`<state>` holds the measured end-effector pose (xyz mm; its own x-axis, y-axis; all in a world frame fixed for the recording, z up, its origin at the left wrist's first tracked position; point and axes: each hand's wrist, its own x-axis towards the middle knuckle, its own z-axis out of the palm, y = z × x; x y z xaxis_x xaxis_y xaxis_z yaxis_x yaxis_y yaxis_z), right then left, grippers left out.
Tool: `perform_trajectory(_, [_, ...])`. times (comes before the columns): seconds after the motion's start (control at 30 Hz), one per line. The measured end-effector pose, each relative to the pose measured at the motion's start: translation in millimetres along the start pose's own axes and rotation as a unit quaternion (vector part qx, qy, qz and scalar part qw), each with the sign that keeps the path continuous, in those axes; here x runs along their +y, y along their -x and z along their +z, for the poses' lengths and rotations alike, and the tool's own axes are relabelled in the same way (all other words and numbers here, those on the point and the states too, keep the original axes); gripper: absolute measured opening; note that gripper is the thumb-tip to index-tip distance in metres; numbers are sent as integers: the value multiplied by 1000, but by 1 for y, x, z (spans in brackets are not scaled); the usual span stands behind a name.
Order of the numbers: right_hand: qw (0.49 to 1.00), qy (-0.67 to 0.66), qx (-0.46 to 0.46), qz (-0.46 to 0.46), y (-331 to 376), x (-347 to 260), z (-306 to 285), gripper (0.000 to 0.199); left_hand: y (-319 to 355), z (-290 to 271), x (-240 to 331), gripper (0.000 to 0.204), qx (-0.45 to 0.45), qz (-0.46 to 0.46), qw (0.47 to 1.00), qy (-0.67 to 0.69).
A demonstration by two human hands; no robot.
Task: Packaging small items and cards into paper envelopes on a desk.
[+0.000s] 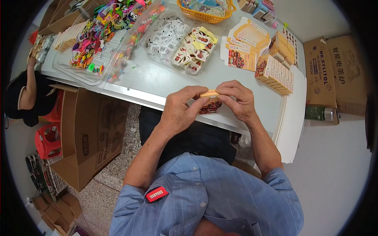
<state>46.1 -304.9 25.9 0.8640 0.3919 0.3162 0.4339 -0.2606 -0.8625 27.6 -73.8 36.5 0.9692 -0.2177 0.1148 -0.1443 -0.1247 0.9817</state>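
Hands together at the near table edge, both pinched on one small printed carton. Left hand grips its left side with fingers curled round, right hand clamps the right end, thumb and fingertips on the orange top flap. Carton sits just above the edge of the grey table, over the person's lap. Just right of the hands, a row of finished orange boxes stands on edge, with flat unfolded carton blanks behind them. Further back at centre, a clear tray of small printed packets and white pieces. Far left, a clear bin of colourful toys. Orange basket at the top edge. Open brown cardboard box on the floor left of the lap, red stool beside it. Another person's arm at far left.
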Motion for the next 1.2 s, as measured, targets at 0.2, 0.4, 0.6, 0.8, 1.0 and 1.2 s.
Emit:
perform_trajectory(0.2, [999, -28, 24, 8, 3, -4, 5, 17, 4, 7, -7, 20, 1, -94, 983, 157])
perform_trajectory(0.4, [993, -89, 33, 67, 3, -14, 4, 14, 2, 6, -5, 17, -3, -63, 988, 144])
perform_trajectory(0.6, [992, -102, 28, 74, 2, -11, 3, 14, -2, 4, -11, 16, -11, 3, 993, 115])
perform_trajectory(0.8, [994, -98, 15, 56, 4, -2, 0, 16, -2, 2, -22, 20, -23, 48, 993, 104])
perform_trajectory(1.0, [998, -51, 16, -16, 7, 2, 2, 26, -5, 1, -39, 32, -9, 175, 984, -21])
perform_trajectory(1.2, [997, 23, 59, -54, 7, 12, 9, 28, -9, 6, -44, 31, 41, 275, 954, -115])
